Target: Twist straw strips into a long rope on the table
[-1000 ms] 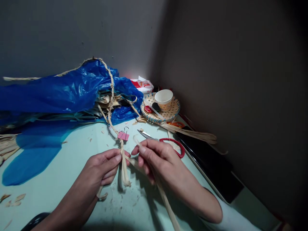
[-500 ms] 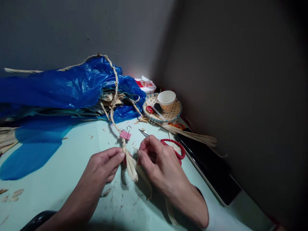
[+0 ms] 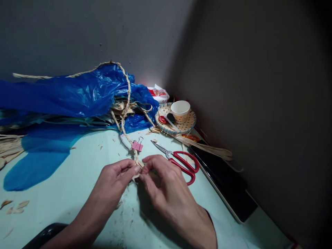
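A braided straw cord [image 3: 126, 103] runs from the top of a blue plastic bag [image 3: 70, 95] down to my hands, with a pink binder clip [image 3: 137, 146] clamped on it just above them. My left hand [image 3: 114, 178] pinches the braid's working end between thumb and fingers. My right hand [image 3: 162, 180] meets it from the right, fingers closed on the straw strips [image 3: 137, 174], which it mostly covers. Both hands rest low over the pale green table [image 3: 77, 180].
Red-handled scissors [image 3: 183, 160] lie just right of my hands. Behind them a woven tray [image 3: 186, 126] holds a white cup [image 3: 180, 110] and small items. A black flat device [image 3: 223, 180] lies along the right edge. Loose straw strips [image 3: 207, 148] and scraps are scattered about.
My right hand has moved left and closed over the loose strips, which hung visibly below the hands before. The scissors' blades are now uncovered. My left hand has barely moved.
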`<state>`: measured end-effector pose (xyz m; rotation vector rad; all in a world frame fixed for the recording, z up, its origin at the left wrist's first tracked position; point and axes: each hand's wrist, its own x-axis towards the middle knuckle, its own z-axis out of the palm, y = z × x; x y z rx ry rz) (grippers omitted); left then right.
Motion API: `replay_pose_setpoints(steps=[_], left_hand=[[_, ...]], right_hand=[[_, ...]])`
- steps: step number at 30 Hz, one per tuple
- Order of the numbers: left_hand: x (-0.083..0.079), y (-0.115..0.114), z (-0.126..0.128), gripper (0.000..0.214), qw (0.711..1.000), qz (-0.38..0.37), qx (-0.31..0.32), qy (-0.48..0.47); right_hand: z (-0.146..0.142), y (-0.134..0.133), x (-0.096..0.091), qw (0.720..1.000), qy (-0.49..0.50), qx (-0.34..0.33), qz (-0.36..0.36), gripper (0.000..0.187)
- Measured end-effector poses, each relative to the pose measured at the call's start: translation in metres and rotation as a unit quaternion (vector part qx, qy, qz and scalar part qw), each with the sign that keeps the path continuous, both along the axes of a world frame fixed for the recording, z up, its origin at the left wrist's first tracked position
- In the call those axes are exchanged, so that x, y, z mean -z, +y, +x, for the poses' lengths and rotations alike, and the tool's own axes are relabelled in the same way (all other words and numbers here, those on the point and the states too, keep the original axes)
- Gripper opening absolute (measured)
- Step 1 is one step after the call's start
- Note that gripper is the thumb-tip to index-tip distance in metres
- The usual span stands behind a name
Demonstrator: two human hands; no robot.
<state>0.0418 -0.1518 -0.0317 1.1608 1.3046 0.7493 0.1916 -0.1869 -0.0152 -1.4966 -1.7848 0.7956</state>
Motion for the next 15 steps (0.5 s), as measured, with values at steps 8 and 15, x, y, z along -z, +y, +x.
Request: replay_pose_setpoints(steps=[8,15], left_hand=[[0.002,0.001,-0.002,0.027,0.999,-0.011,0.010,0.031],[0.001,0.001,-0.003,0.029,0.998,-0.008,0.032,0.049]], right_hand=[[0.004,0.008,0.005,0.999,-0.001,0.048,0.017,0.008],[0.005,0.019,0.013,0.989,0.100,0.095,-0.046,0.005]])
